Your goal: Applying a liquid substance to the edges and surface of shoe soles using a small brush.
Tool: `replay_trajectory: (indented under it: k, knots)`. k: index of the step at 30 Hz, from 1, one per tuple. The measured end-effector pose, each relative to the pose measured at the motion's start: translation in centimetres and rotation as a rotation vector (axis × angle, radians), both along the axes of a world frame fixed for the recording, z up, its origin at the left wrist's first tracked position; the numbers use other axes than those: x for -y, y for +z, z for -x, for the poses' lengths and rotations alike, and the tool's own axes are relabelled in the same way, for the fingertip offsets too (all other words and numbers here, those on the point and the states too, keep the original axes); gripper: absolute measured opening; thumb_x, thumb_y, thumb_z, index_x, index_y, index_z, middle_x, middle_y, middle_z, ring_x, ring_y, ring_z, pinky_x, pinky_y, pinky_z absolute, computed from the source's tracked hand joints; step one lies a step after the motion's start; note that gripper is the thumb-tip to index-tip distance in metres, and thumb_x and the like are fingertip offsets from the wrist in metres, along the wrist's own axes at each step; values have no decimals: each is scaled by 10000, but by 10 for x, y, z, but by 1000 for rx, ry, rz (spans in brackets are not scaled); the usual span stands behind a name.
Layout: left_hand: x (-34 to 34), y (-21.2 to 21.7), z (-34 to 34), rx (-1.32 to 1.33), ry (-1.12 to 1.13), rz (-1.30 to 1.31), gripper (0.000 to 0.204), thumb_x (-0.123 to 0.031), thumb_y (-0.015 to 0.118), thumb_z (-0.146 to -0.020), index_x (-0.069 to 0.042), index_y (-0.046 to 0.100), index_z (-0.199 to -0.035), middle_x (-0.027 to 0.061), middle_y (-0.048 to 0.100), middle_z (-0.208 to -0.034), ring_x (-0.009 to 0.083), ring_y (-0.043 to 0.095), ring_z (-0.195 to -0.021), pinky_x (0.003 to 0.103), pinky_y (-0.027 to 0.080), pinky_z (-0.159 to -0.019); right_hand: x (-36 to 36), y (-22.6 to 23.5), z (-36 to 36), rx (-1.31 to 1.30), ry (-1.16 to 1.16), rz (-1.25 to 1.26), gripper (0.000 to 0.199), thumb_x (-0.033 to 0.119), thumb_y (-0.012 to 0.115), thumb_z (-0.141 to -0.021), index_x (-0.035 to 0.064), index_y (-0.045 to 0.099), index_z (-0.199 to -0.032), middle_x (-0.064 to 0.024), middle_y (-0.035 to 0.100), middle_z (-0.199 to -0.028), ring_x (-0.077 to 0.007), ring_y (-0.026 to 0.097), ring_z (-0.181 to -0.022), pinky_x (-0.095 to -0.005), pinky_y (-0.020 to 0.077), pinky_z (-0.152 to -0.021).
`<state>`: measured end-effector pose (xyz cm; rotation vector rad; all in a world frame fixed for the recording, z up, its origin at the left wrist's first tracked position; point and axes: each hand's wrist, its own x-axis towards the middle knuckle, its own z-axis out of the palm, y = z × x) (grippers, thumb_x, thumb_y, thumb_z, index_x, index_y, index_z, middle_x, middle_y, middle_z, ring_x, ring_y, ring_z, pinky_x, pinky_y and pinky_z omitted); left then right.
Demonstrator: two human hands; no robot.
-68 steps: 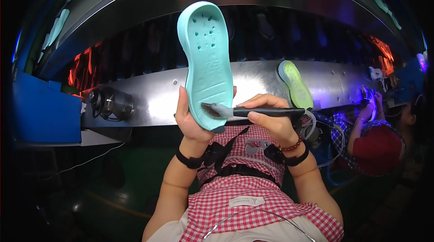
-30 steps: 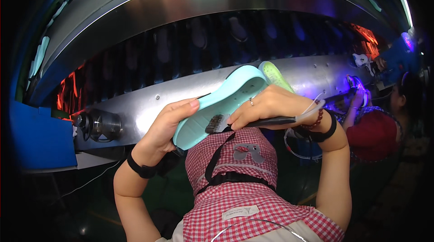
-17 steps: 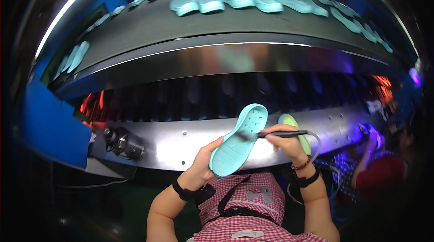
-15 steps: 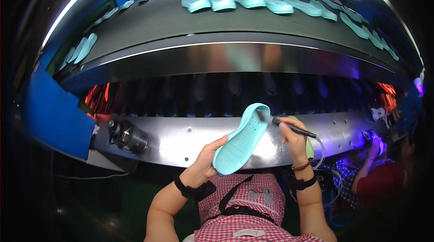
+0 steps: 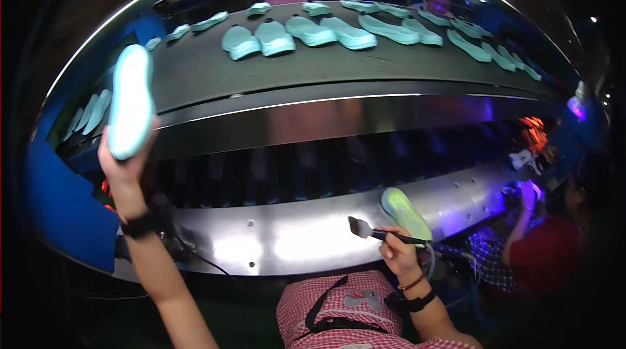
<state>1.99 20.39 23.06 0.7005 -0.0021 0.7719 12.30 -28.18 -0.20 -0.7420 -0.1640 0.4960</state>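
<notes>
The left hand (image 5: pixel 120 166) grips a mint shoe sole (image 5: pixel 130 101) upright, long axis vertical; the right hand (image 5: pixel 399 254) clasps a brush (image 5: pixel 375 233) pointing left.

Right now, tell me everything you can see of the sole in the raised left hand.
The sole is pale mint, one smooth piece that looks like moulded foam, long with rounded ends. It stands nearly upright, tilted slightly, its plain side facing the camera. The left hand grips its lower end, arm stretched up and out toward the left end of the grey belt, where similar soles lie. Only that hand touches it; it appears clear of the belt.
</notes>
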Motion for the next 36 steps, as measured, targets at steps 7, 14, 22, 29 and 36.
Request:
replay_trajectory:
  k: [7, 14, 22, 29, 36]
  knots:
    - [-71, 6, -32, -51, 350, 367, 550, -318, 353, -906, 38, 274, -1318, 188, 314, -1362, 331, 296, -1269, 494, 231, -1051, -10, -10, 0, -150, -7, -29, 162, 24, 536, -838, -5, 558, -996, -71, 588, -801, -78, 459, -514, -171, 378, -476]
    - [16, 66, -97, -841, 244, -1077, 477, -307, 508, -858, -35, 438, -1245, 84, 473, -1238, 170, 440, -1141, 278, 353, -917, -1, -29, -10, -154, 38, 7, 169, 43, 537, -847, -9, 558, -1006, -66, 581, -792, -74, 470, -518, -173, 367, -458]
    - [43, 77, -221, -940, 499, -2016, 655, -196, 616, -749, 47, 340, -1291, 255, 417, -1269, 334, 394, -1198, 344, 278, -1017, -13, -56, -24, -231, 28, -129, 168, 34, 532, -847, -11, 548, -1007, -108, 600, -898, -96, 471, -550, -193, 397, -509]
    - [34, 51, -263, -1258, 376, -1855, 623, -280, 676, -673, 91, 477, -1133, 263, 558, -1063, 346, 524, -1052, 356, 389, -900, 6, -69, -35, -305, 20, -115, 156, 33, 544, -838, -20, 558, -984, -106, 597, -872, -100, 468, -553, -190, 391, -507]
    - [39, 46, -281, -996, 293, -1825, 288, -142, 701, -656, -5, 447, -659, 186, 605, -806, 255, 578, -978, 323, 425, -758, 17, -83, -37, -385, 15, -98, 158, 37, 554, -834, -16, 567, -982, -90, 593, -852, -102, 481, -551, -189, 393, -500]
